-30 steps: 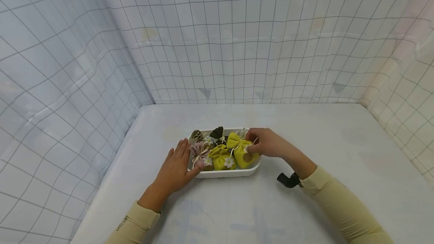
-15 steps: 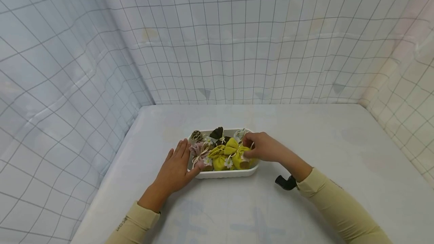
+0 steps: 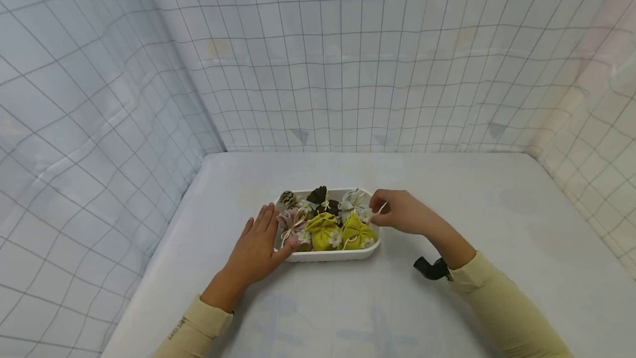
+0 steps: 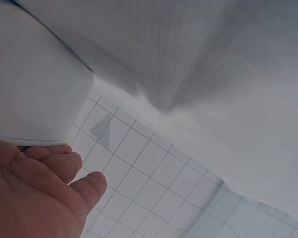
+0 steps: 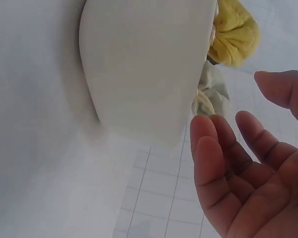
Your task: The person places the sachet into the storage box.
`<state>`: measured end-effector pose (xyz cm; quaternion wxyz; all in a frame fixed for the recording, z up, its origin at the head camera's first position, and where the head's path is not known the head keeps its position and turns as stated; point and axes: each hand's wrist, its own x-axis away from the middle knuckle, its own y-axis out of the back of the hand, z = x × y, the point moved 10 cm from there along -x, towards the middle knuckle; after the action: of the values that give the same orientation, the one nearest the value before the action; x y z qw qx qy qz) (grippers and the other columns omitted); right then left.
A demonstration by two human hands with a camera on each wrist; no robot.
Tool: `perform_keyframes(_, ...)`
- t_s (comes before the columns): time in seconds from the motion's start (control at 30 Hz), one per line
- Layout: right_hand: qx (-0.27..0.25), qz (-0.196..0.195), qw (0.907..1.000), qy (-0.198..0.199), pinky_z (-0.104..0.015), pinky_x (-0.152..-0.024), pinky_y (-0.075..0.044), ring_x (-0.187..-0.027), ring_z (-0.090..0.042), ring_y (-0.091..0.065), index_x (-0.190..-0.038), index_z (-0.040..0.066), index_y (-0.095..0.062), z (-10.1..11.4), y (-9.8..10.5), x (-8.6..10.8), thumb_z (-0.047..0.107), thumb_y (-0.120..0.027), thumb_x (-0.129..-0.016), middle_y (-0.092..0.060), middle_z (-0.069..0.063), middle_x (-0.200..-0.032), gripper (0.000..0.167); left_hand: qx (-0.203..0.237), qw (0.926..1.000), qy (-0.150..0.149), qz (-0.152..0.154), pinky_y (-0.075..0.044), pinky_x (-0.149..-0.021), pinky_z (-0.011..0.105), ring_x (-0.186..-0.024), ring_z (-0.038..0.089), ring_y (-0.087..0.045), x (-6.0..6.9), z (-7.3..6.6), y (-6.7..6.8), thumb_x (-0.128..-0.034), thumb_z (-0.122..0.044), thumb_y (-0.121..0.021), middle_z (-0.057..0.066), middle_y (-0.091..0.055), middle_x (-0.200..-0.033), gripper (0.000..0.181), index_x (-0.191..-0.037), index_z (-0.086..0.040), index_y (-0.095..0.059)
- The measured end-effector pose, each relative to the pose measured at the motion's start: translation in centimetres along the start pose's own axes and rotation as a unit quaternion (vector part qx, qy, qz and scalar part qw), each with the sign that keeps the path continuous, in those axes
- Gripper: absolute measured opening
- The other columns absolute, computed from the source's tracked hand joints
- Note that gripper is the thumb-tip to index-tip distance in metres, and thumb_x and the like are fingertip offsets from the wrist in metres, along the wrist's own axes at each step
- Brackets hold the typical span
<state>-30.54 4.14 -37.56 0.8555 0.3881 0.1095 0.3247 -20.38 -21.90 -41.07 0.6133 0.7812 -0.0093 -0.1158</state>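
Observation:
A white tray (image 3: 328, 257) holds several small tied cloth pouches: a yellow pouch (image 3: 323, 230) at front middle, another yellow pouch (image 3: 355, 231) at front right, a pink pouch (image 3: 290, 217), a dark pouch (image 3: 318, 195) and a pale grey pouch (image 3: 351, 199). White flowers decorate some. My left hand (image 3: 252, 250) rests against the tray's left end, fingers straight, thumb over the near rim. By the right end hovers my right hand (image 3: 408, 211); in the right wrist view its thumb and loosely bent fingers are apart with nothing between them, close to the pale pouch (image 5: 216, 87).
A patterned brown-green bundle (image 3: 287, 198) lies in the tray's back left corner. Around the tray is a white-covered table (image 3: 328, 314), with grid-patterned cloth walls (image 3: 348, 70) at the back and sides. A black bent piece (image 3: 431, 268) sits at my right wrist.
The right-hand yellow pouch has settled into the tray's front right, and my right hand has let go of it and drawn right. The pale pouch shows more. My left hand stays put.

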Motion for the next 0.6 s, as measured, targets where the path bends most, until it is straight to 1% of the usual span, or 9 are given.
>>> perform_keyframes(0.1, 0.006, -0.009, 0.9992, -0.038, -0.035, -0.073, -0.054, -0.095, -0.020, -0.064, -0.109, 0.008, -0.064, -1.8, 1.0, 0.9, 0.021, -0.072, -0.091, -0.066, -0.001, -0.102, 0.024, 0.003, 1.0000, -0.003, 0.000, -0.018, -0.116, 0.058, -0.150, 0.035, -0.013, 0.1, 0.0, 0.1, -0.0977, -0.064, -0.043, 0.021, -0.018, -0.162, 0.093, -0.155, 0.005, -0.022)
perform_keyframes(0.17, 0.008, -0.018, 0.9982, -0.056, -0.038, -0.075, -0.055, -0.099, -0.023, -0.064, -0.112, 0.007, -0.064, -3.0, 1.9, 1.8, 0.022, -0.072, -0.091, -0.066, -0.003, -0.105, 0.027, 0.004, 1.0000, -0.003, 0.000, -0.018, -0.116, 0.059, -0.150, 0.035, -0.014, 0.2, 0.1, 0.0, -0.0977, -0.064, -0.043, 0.021, -0.018, -0.162, 0.093, -0.155, 0.005, -0.022)
perform_keyframes(0.23, 0.013, -0.031, 0.9975, -0.063, -0.040, -0.077, -0.055, -0.103, -0.025, -0.063, -0.113, 0.007, -0.064, -4.2, 2.9, 2.9, 0.024, -0.071, -0.092, -0.066, -0.004, -0.108, 0.028, 0.004, 1.0000, -0.003, -0.001, -0.018, -0.116, 0.059, -0.150, 0.035, -0.014, 0.3, 0.1, -0.1, -0.0976, -0.065, -0.043, 0.021, -0.019, -0.162, 0.093, -0.155, 0.005, -0.022)
perform_keyframes(0.37, 0.023, -0.058, 0.9964, -0.058, -0.043, -0.077, -0.055, -0.105, -0.028, -0.063, -0.112, 0.007, -0.064, -6.4, 4.9, 5.4, 0.030, -0.069, -0.094, -0.065, -0.005, -0.110, 0.029, 0.002, 1.0000, 0.000, 0.003, -0.018, -0.116, 0.058, -0.150, 0.035, -0.013, 0.4, 0.2, -0.1, -0.0972, -0.066, -0.043, 0.021, -0.018, -0.162, 0.094, -0.155, 0.005, -0.022)
perform_keyframes(0.5, 0.036, -0.075, 0.9941, -0.070, -0.041, -0.075, -0.053, -0.106, -0.030, -0.062, -0.113, 0.007, -0.063, -9.3, 6.2, 8.3, 0.036, -0.066, -0.096, -0.065, -0.006, -0.112, 0.034, 0.009, 0.9996, 0.004, 0.028, -0.019, -0.115, 0.061, -0.149, 0.039, -0.011, 0.4, 0.4, -0.1, -0.0965, -0.068, -0.042, 0.022, -0.016, -0.162, 0.096, -0.155, 0.005, -0.021)
perform_keyframes(0.6, 0.063, -0.094, 0.9902, -0.082, -0.043, -0.074, -0.053, -0.107, -0.034, -0.061, -0.116, 0.005, -0.063, -11.1, 7.1, 10.2, 0.035, -0.066, -0.096, -0.065, -0.012, -0.115, 0.036, 0.031, 0.9982, 0.006, 0.051, -0.020, -0.113, 0.063, -0.148, 0.042, -0.011, 0.5, 0.9, 0.2, -0.0957, -0.068, -0.045, 0.023, -0.015, -0.162, 0.098, -0.155, 0.006, -0.020)
